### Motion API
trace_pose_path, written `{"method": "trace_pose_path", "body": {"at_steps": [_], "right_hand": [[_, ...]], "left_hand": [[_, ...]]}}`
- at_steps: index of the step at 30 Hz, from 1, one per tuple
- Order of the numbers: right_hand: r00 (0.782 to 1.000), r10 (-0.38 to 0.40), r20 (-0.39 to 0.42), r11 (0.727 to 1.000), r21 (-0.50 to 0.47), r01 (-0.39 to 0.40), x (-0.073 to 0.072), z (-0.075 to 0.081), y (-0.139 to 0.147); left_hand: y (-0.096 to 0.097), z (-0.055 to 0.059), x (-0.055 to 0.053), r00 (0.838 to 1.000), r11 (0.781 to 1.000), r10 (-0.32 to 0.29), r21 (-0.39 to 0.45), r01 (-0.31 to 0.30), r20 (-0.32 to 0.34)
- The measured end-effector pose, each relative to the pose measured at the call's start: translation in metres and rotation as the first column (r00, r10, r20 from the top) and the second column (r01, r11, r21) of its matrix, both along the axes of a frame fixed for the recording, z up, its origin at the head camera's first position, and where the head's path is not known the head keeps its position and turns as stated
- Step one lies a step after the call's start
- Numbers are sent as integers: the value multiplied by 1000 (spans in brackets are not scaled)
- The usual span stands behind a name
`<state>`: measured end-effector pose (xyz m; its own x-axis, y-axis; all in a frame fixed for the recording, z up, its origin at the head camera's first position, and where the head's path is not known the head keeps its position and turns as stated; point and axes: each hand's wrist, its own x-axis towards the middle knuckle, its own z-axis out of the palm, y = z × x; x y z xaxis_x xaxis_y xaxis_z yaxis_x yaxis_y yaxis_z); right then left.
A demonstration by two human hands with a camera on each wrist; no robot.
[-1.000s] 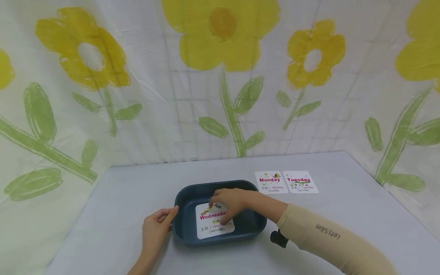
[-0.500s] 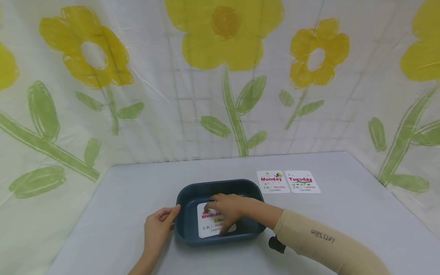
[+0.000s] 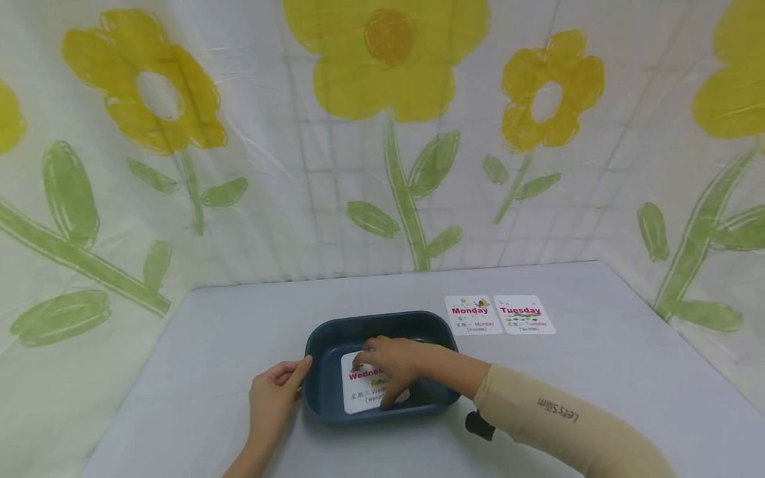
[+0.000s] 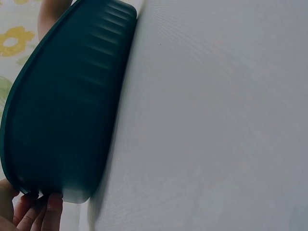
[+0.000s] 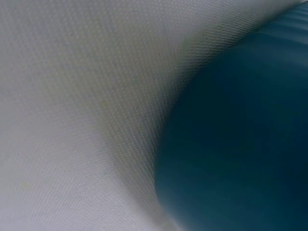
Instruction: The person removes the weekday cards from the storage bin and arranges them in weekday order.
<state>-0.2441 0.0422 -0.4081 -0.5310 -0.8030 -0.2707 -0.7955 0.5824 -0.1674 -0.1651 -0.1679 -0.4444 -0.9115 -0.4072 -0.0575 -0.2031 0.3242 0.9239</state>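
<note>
A dark teal rectangular tray (image 3: 325, 372) stands on the table, and its outer wall (image 4: 62, 110) fills much of the left wrist view. My left hand (image 3: 271, 395) grips its left end, thumb at the rim and fingers (image 4: 50, 216) against the outside. Inside the tray lies a white flashcard (image 3: 355, 392) printed "Wednesday". My right hand (image 3: 394, 365) reaches over the tray's right side and holds this card, fingers bent over its upper part and thumb near its lower edge. The hand covers the card's right part. The right wrist view shows only tray wall (image 5: 240, 144) and cloth.
A "Monday" card (image 3: 473, 317) and a "Tuesday" card (image 3: 524, 315) lie side by side at the back right of the white table (image 3: 239, 325). Behind hangs a curtain (image 3: 263, 219) with yellow flowers. A black wrist device (image 3: 480, 426) hangs under the right sleeve (image 3: 538, 411).
My right thumb has moved down to the Wednesday card's lower edge, and the hand covers more of the card. My left hand and the tray hold nearly the same place.
</note>
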Motion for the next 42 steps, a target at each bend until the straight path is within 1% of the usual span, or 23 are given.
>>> {"method": "trace_pose_path", "body": {"at_steps": [4,14,17,20,24,26,30,34,38,42], "right_hand": [[1000,2,0,1000,-3,-2,0,1,1],[1000,19,21,999,-42,-18,-1,8,6],[1000,14,20,999,-51,-13,-2,11,9],[1000,1,22,999,-55,0,-3,17,12],[999,-16,39,998,-68,19,-2,29,19],[999,-19,46,996,-81,23,-1,35,24],[998,-30,50,994,-108,35,1,46,37],[996,-62,62,989,-127,70,2,57,54],[989,-128,77,981,-134,137,2,65,74],[980,-189,63,970,-142,196,0,70,95]], "left_hand": [[1,0,0,1000,1000,6,6,-6,4],[0,1,1,1000,1000,-2,-6,2,8],[0,2,1,1000,1000,-3,-8,3,8],[0,3,1,1000,1000,-5,-15,5,7],[1,3,1,1000,1000,0,-22,0,10],[2,3,1,1000,1000,13,-19,-12,12],[2,2,1,1000,1000,17,-22,-17,12],[2,3,2,1000,1000,5,-25,-5,10],[2,3,2,1000,1000,1,-20,-1,17],[1,3,2,1000,1000,0,-16,0,20]]}}
